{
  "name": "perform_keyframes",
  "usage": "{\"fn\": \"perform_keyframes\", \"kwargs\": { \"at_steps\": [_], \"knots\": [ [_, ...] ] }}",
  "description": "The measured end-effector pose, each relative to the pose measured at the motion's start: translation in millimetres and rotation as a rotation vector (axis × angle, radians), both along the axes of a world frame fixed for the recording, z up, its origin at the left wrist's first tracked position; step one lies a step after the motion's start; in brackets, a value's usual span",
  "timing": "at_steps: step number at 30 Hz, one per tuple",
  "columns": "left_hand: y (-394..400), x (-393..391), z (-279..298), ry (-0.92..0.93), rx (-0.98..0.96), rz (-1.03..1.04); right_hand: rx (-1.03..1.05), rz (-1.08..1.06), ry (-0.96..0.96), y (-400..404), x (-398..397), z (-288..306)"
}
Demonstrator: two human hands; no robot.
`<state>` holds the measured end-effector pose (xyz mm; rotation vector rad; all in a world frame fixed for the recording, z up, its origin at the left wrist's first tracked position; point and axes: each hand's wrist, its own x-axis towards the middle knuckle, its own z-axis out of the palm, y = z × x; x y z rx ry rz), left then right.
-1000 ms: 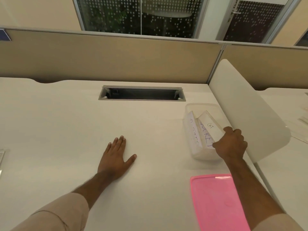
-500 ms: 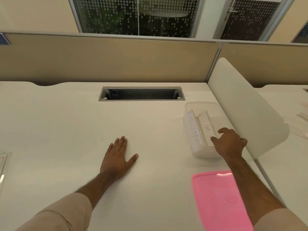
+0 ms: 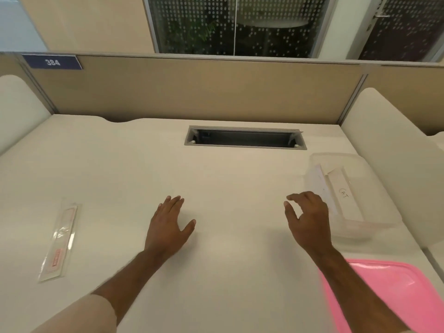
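A clear plastic container (image 3: 374,219) stands on the white desk (image 3: 120,176) at the right, holding white paper cards (image 3: 346,200) with handwriting. My right hand (image 3: 307,219) hovers just left of the container with loosely bent fingers and holds nothing. My left hand (image 3: 168,224) lies flat on the desk, fingers straight. A pink lid (image 3: 403,294) lies at the near right, partly under my right forearm.
A flat clear sleeve with a pinkish strip (image 3: 58,241) lies at the left. A cable slot (image 3: 245,139) opens at the back of the desk. A white divider (image 3: 389,150) rises right of the container, and beige partition panels (image 3: 192,92) stand behind.
My right hand has let go of the card in the container and drawn back to the left, empty. The view has shifted left, bringing the sleeve into sight.
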<state>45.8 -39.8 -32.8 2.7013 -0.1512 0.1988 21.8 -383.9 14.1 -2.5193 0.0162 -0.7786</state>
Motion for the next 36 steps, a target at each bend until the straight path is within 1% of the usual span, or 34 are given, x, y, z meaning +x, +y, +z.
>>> {"fn": "perform_keyframes", "kwargs": {
  "at_steps": [4,8,11,15,18,21,25,27,31,34,36],
  "knots": [
    [61.6,-13.4,16.7,-0.080,-0.035,0.181,0.006,0.170,0.079,64.7,14.6,-8.5],
    [122.4,-29.8,29.9,-0.159,-0.032,0.345,0.007,0.307,0.151,132.3,25.6,-9.4],
    [161.4,-44.5,34.3,-0.174,-0.015,0.482,0.007,0.404,0.198,178.9,30.1,-6.9],
    [200.1,-64.2,31.0,-0.040,-0.035,0.693,-0.007,0.539,0.285,234.5,30.9,-4.7],
    [214.5,-74.1,21.9,0.079,-0.119,0.768,-0.038,0.632,0.327,268.4,28.6,-5.5],
    [218.9,-78.9,13.3,0.114,-0.210,0.788,-0.072,0.704,0.353,294.4,25.6,-6.3],
    [218.6,-79.9,9.8,0.086,-0.234,0.805,-0.097,0.764,0.354,315.5,24.8,-2.9],
    [218.0,-80.9,9.7,0.049,-0.258,0.776,-0.096,0.765,0.340,319.3,26.0,1.0],
    [214.6,-83.3,11.5,-0.016,-0.301,0.642,-0.055,0.722,0.321,316.7,29.4,11.6],
    [208.3,-83.1,16.4,-0.087,-0.270,0.528,0.038,0.692,0.343,307.3,27.8,16.7],
    [201.7,-82.6,21.5,-0.140,-0.264,0.455,0.206,0.642,0.413,299.4,23.7,18.6]
  ]
}}
